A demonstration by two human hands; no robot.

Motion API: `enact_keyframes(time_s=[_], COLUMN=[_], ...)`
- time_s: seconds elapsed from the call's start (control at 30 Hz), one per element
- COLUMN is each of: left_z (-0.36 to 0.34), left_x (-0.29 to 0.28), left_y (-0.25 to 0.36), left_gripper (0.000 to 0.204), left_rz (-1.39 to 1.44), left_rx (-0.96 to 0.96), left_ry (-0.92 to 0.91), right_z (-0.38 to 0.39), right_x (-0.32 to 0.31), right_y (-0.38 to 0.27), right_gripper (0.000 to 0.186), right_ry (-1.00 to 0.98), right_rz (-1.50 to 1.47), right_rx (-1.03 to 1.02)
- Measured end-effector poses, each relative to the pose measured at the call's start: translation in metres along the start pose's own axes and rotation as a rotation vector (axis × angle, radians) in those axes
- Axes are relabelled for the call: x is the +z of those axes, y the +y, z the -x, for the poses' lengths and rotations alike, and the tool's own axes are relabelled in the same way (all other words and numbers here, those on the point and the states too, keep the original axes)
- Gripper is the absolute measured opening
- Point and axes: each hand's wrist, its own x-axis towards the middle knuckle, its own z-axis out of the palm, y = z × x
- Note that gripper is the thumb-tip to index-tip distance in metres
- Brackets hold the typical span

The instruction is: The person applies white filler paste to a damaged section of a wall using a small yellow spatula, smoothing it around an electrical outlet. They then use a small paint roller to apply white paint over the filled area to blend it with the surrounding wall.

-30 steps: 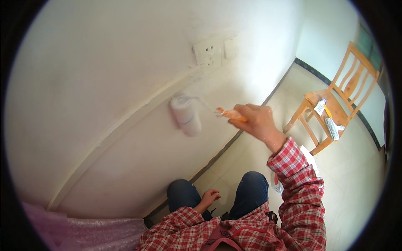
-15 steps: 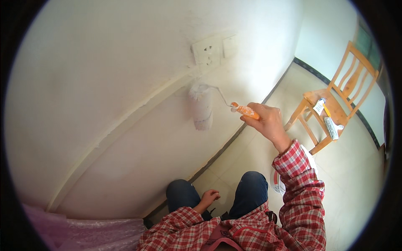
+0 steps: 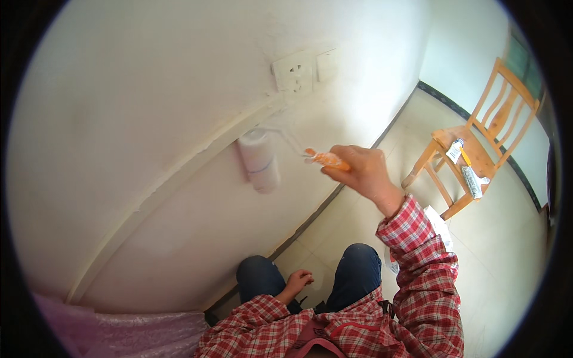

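My right hand (image 3: 361, 170) is closed round the orange, paint-smeared handle of a paint roller (image 3: 261, 164). Its white fuzzy sleeve lies against the wall (image 3: 185, 238), just under a raised strip of trunking (image 3: 173, 176), and is slightly blurred. A thin wire frame links sleeve and handle. Between my knees, my left hand (image 3: 298, 280) rests with its fingers curled in and nothing visible in them. Above the roller, a socket plate (image 3: 293, 71) and a switch plate (image 3: 326, 65) are fixed to the wall.
To the right stands a wooden chair (image 3: 447, 138) with a paintbrush (image 3: 455, 151) and a second, smaller roller (image 3: 473, 182) on its seat. A whitish container (image 3: 439, 225) is partly hidden behind my right sleeve. Pinkish-purple cloth (image 3: 137, 334) hangs at the lower left.
My right hand has moved left and slightly down, carrying the roller along the wall away from below the socket plate. My left hand stays where it was.
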Motion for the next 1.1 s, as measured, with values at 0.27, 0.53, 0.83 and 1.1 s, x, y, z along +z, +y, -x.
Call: enact_keyframes(time_s=[0.27,0.53,0.83,1.1], left_z=[0.006,-0.005,-0.001,0.004], left_x=[-0.005,-0.003,-0.002,-0.003], left_y=[0.002,-0.004,-0.002,0.003], left_gripper=[0.024,0.025,0.024,0.025], left_rz=[-0.026,-0.009,0.019,-0.027], left_rx=[-0.005,-0.021,-0.028,-0.037], left_ry=[0.024,-0.017,0.0,-0.009], right_z=[-0.006,0.025,0.016,0.01], right_x=[0.006,-0.001,-0.001,0.002], right_y=[-0.015,0.028,0.026,0.007], right_gripper=[0.029,0.027,0.026,0.029], right_ry=[0.012,-0.007,-0.016,-0.052], right_rz=[-0.05,-0.027,-0.077,-0.142], right_rx=[-0.095,0.184,0.225,0.13])
